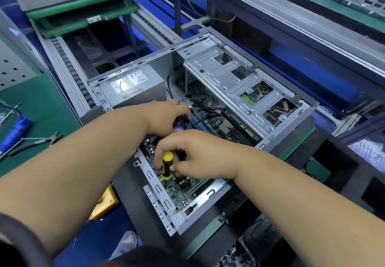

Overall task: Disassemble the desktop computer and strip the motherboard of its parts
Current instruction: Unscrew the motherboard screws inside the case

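Green bench point(41, 104), opened silver computer case point(239, 79)

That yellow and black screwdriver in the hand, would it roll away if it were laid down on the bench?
Probably yes: the screwdriver has a rounded handle, so it would likely roll on a flat bench. It looks stiff and light, since the right hand holds it upright with fingertips alone. The ridged-looking handle probably isn't slippery.

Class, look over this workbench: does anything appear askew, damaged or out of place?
Nothing stands out. The case lies open on its side for disassembly, pliers rest on the mat, and the right hand holds a screwdriver upright over the motherboard.
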